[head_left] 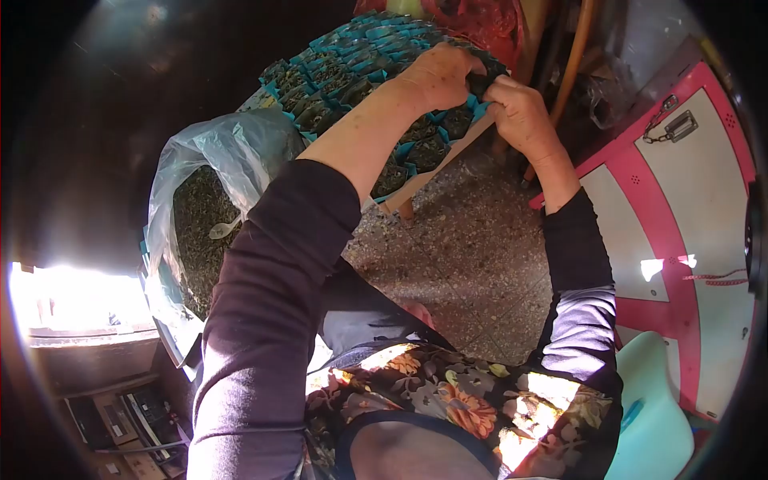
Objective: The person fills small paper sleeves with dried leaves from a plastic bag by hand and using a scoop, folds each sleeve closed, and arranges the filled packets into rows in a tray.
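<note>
My left hand (444,76) reaches over rows of small teal-edged packets (352,68) filled with dark dried leaf. Its fingers are closed on a small dark pouch (480,83) at the right edge of the rows. From the other side, my right hand (522,116) pinches the same pouch; the fingers partly hide it. The packets stand close together on a board with a pale front edge (436,164). Left of them, a clear plastic bag (172,172) lies open, full of loose dried green leaf (200,232). A pale plastic spoon (224,230) rests on that leaf.
A red plastic bag (496,24) is behind the packets. Pink-and-white cabinet doors (632,184) with a latch stand at the right, above a mint-green plastic chair (652,408). Below is a speckled floor (456,248). Boxes (120,420) lie at lower left.
</note>
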The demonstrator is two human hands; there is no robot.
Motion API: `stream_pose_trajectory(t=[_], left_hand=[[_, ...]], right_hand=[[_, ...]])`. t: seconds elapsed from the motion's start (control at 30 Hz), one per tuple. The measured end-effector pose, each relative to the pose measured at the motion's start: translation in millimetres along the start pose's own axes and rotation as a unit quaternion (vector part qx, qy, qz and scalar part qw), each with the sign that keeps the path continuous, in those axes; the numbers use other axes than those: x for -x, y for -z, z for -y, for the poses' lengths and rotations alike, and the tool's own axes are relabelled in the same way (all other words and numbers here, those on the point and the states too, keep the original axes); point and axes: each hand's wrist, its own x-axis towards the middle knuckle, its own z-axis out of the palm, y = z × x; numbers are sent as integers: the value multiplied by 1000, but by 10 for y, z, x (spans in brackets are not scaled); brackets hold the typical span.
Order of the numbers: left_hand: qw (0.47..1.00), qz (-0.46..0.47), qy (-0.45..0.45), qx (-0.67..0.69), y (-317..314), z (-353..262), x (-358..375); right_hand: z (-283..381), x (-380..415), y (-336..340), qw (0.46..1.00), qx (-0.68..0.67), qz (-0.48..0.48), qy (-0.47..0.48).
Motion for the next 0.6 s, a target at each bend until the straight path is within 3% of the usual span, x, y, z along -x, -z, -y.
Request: stream_pose_trajectory(t=[0.13, 0.2, 0.33, 0.53, 0.6], left_hand=[[998, -32, 15, 61, 73, -45, 101], [990, -118, -24, 70, 134, -52, 186], [985, -161, -20, 53, 400, -54, 508], [974, -206, 34, 84, 843, -59, 1524], [966, -233, 94, 55, 950, -63, 2008]], right_hand=[[-13, 60, -116, 1000, 14, -22, 14], [-10, 74, -117, 1000, 23, 6, -14], [53, 109, -93, 999, 35, -8, -1], [147, 162, -23, 1000, 26, -8, 15], [192, 151, 2, 998, 53, -28, 35]])
